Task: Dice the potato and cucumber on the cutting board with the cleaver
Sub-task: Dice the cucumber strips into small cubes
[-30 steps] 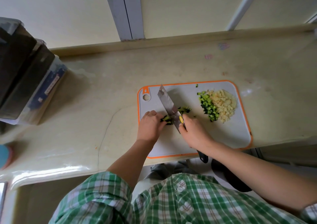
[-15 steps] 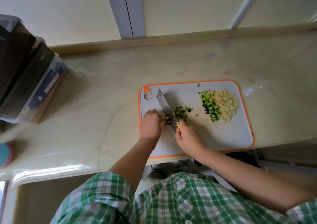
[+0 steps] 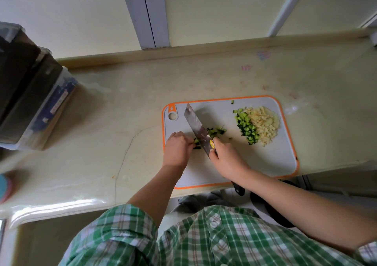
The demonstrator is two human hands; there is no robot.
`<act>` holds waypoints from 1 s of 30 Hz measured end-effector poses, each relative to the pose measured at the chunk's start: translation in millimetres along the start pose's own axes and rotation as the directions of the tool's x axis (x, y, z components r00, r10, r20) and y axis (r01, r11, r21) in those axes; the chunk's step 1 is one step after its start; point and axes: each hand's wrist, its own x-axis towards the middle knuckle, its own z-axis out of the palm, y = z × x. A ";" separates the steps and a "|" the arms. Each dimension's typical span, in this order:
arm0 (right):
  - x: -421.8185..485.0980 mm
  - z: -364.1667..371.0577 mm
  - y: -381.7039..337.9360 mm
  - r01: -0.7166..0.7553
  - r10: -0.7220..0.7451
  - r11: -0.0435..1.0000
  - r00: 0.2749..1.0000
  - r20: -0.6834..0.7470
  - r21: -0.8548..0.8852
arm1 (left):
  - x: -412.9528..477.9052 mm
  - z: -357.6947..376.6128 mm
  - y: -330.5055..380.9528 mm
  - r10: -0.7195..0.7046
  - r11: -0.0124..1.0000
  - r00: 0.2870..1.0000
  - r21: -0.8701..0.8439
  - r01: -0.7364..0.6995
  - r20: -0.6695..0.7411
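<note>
The right hand (image 3: 226, 159) grips the cleaver (image 3: 199, 131); just beside it, the left hand (image 3: 177, 147) curls its fingers on cucumber strips (image 3: 196, 142) against the blade. Beyond the right hand lie diced cucumber (image 3: 245, 128) and potato (image 3: 265, 124) on the cutting board (image 3: 271, 163).

The handle of the cleaver (image 3: 199, 132) is hidden inside the right hand (image 3: 226, 159) and its fingers (image 3: 213, 156); only its black end shows behind the wrist. The uncut cucumber (image 3: 196, 142) is mostly covered under the left hand (image 3: 177, 149) fingers.
</note>
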 end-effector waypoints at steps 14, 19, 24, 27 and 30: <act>-3.3 25.1 -0.7 -0.021 0.021 1.000 0.999 0.027 -0.010 | 2.6 3.6 2.1 -0.042 0.998 0.999 -0.041 0.041 -0.015; 0.0 20.8 2.7 -0.019 0.019 1.000 1.000 -0.007 0.012 | 1.6 4.7 -0.3 -0.025 0.999 1.000 -0.035 0.025 -0.018; 2.2 7.1 1.7 -0.037 0.038 0.998 0.999 -0.018 0.058 | -1.9 2.7 -2.8 -0.003 0.997 0.997 -0.075 -0.003 -0.080; -0.9 2.5 -0.4 -0.014 0.014 0.999 1.000 0.010 0.044 | -2.9 2.8 -4.0 -0.004 0.999 0.997 -0.052 0.000 -0.079; -3.6 3.4 -2.3 -0.002 0.002 1.000 1.000 0.017 0.012 | -1.9 3.4 -3.1 -0.013 0.999 0.998 -0.032 0.011 -0.064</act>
